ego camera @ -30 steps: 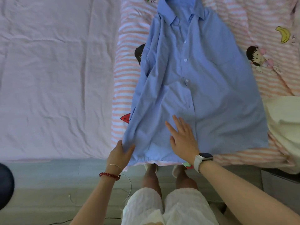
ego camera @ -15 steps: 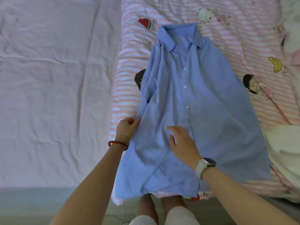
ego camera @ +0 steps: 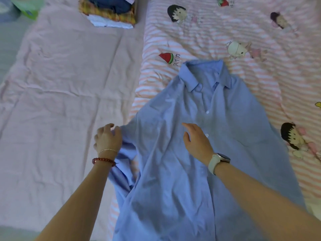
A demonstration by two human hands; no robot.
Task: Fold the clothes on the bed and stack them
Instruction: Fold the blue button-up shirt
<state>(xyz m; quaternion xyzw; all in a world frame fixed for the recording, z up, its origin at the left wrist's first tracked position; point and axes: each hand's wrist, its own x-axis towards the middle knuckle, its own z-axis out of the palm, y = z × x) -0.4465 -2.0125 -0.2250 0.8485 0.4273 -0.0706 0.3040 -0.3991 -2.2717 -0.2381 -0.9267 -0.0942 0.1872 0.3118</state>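
While my left hand [ego camera: 108, 138] curls its fingers round the bunched sleeve edge of the blue shirt [ego camera: 173, 171], the shirt itself lies front up across the pink-and-white striped quilt [ego camera: 260, 70], its collar pointing away from me and its hem hanging toward my body. Beyond that hand and off to its left spreads a wrinkled pale pink sheet [ego camera: 60, 101], and far ahead of it, at the top edge, sits a stack of folded clothes [ego camera: 109, 13]: white fabric at the bottom, a yellow plaid piece above it, something dark blue on top. Just right of my left hand the sleeve is crumpled in loose folds, and a red bead bracelet [ego camera: 103, 160] with a thin gold chain circles that wrist. The shirt's body is creased, its button placket running down the middle with small white buttons showing. My right hand [ego camera: 197, 141] rests on the chest of the shirt just beside the placket, fingers straight and relaxed, grasping nothing; a white-strapped watch [ego camera: 219, 161] sits on its wrist. Right of that hand the shirt's far side spreads smooth over the quilt's cartoon prints.
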